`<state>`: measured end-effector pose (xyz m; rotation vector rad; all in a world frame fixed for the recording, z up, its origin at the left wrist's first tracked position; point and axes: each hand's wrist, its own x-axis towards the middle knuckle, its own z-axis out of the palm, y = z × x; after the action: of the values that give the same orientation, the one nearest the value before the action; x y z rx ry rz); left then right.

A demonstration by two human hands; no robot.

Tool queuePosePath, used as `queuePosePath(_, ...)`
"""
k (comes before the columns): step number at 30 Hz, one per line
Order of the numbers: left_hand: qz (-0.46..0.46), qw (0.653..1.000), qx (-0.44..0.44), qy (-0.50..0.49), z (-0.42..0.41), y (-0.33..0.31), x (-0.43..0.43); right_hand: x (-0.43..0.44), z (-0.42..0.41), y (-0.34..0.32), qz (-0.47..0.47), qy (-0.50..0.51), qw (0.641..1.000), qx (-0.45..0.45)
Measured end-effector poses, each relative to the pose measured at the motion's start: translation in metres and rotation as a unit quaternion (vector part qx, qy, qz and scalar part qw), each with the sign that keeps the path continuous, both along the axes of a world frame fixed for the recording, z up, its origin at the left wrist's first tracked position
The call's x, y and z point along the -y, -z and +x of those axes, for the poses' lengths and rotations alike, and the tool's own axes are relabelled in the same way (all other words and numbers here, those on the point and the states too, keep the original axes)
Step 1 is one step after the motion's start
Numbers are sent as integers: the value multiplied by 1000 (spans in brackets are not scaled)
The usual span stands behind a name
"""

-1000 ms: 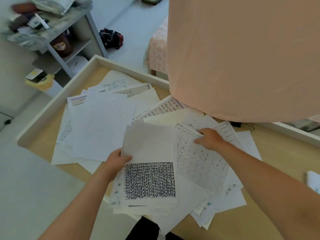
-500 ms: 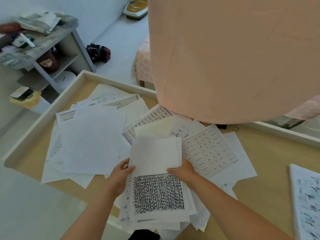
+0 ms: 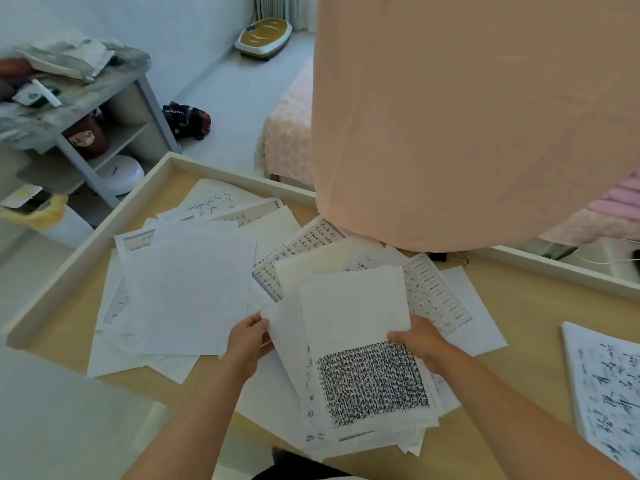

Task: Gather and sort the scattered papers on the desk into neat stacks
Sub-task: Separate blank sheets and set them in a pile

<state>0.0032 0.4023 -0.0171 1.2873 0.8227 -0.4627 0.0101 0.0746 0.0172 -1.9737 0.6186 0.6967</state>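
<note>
Hands: left hand [image 3: 247,336] and right hand [image 3: 420,342] clamp the bundle [image 3: 356,320] from either side, thumbs on top, fingers curled under its edges. Both are closed right onto paper, nothing slack.
Bundle: at the near edge of the desk [image 3: 519,393], straight in front of the person; the top sheet is half blank, half dense black print, and the lower sheets fan out crookedly beneath.
Scatter: loose sheets [image 3: 187,289] overlap across the left side; a gridded sheet [image 3: 436,296] pokes out just beside the right hand; a written stack [image 3: 609,386] lies well apart at the right.
Step, my read: squaring the bundle before it goes down as a pile.
Risk one: the fanned bottom sheets seem to overhang the near edge. Ease the pinch and they could slide to the floor.
Risk two: thin paper held by its edges. Squeeze inward and the middle buckles or creases.
Risk three: peach cloth [image 3: 467,116] hangs over the far side, and any paper under it is hidden and easily missed.
</note>
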Motion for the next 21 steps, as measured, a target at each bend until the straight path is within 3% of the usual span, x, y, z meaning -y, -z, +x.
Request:
queuePosePath(4, -59, 998, -12, -28, 11, -1, 14, 0, -8, -3, 0, 7, 1000, 7)
queuePosePath(9, -26, 992, 14, 124, 3, 2, 33, -34, -14, 4, -12, -9, 1000, 27)
queuePosePath(14, 10, 986, 36, 164, 12, 9, 26, -46, -17, 1, -23, 40, 995, 92)
queuePosePath(18, -71, 965, 73, 242, 37, -4, 29, -27, -23, -4, 77, 85, 991, 76)
queuePosePath(21, -66, 960, 119, 245, 59, -19, 53, -5, -31, -4, 91, 61, 993, 40)
